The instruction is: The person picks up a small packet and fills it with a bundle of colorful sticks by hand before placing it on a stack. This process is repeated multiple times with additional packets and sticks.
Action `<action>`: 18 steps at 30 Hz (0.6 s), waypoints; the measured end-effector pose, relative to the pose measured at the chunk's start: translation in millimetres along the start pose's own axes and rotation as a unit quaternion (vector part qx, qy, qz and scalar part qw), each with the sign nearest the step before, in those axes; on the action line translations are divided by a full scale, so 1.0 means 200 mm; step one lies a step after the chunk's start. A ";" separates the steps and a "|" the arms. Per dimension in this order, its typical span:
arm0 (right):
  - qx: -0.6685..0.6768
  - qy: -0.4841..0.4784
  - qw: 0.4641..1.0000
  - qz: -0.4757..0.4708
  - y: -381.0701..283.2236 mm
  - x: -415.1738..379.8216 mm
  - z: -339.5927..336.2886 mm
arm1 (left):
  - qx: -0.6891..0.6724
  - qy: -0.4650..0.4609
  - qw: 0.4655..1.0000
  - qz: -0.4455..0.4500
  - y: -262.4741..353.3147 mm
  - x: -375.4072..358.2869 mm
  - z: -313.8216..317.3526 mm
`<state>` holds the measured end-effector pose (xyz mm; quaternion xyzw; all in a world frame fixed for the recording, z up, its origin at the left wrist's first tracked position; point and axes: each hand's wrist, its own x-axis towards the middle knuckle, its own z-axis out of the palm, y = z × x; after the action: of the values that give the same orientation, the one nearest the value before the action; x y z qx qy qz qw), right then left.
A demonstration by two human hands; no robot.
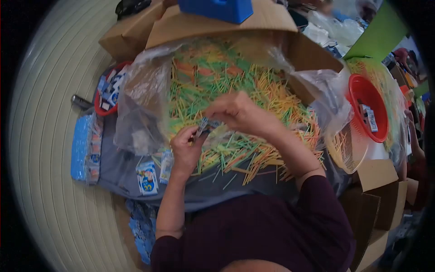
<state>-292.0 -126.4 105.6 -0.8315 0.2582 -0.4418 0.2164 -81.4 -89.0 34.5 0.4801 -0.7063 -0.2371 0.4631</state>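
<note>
My left hand (186, 152) is closed around a small, blurred blue-and-white packet (205, 127), held upright over the pile. My right hand (238, 112) is just above and to the right of it, fingers bent together in a pinch; whatever lies between them is hidden. Beneath both hands spreads a large heap of thin coloured sticks (217, 156), green, yellow and orange, on clear plastic in an open cardboard box (222, 32). Beside my left wrist, a blue-and-white printed packet (147, 177) lies on the grey cloth (122, 156), with another packet (166, 165) next to it.
At the left are a red basin (102, 112) of packets and a plastic-wrapped blue pack (80, 147). On the right, another red basin (352, 97) holds packets above a pale mesh basket (355, 152). An open carton (378, 199) stands lower right. A blue bin (217, 9) sits at the top.
</note>
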 end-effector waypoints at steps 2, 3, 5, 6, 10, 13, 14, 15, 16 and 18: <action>0.002 -0.009 1.000 0.002 -0.02 0.00 0.00 | -0.023 0.008 1.000 -0.001 0.02 -0.02 0.00; -0.012 -0.024 1.000 0.002 -0.03 0.01 0.00 | -0.046 0.015 0.999 -0.005 0.02 -0.02 0.00; -0.018 -0.046 0.997 0.065 -0.06 0.00 0.00 | -0.064 0.027 0.998 0.004 -0.03 -0.06 0.00; 0.000 -0.063 0.996 0.067 -0.06 -0.01 0.01 | -0.058 0.036 0.998 -0.018 -0.05 -0.08 -0.01; 0.044 -0.014 0.996 0.072 -0.07 0.02 0.04 | -0.092 0.056 0.994 -0.001 -0.08 -0.12 -0.05; -0.002 -0.036 0.999 0.030 -0.13 0.05 0.09 | -0.041 0.051 0.998 0.023 -0.07 -0.15 -0.10; -0.046 -0.050 0.998 0.003 -0.15 0.06 0.11 | -0.036 0.061 0.997 0.043 -0.07 -0.15 -0.10; -0.044 -0.053 0.998 0.003 -0.17 0.07 0.14 | -0.032 0.071 0.995 0.064 -0.08 -0.15 -0.11; -0.063 -0.078 0.995 -0.016 -0.19 0.08 0.16 | -0.031 0.073 0.995 0.061 -0.08 -0.15 -0.12; -0.079 -0.107 0.991 -0.035 -0.21 0.09 0.21 | 0.000 0.075 0.989 0.128 -0.08 -0.16 -0.14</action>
<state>-237.9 -99.7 119.1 -0.8970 0.2380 -0.3361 0.1607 -45.9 -63.8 20.8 0.4026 -0.7251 -0.1393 0.5410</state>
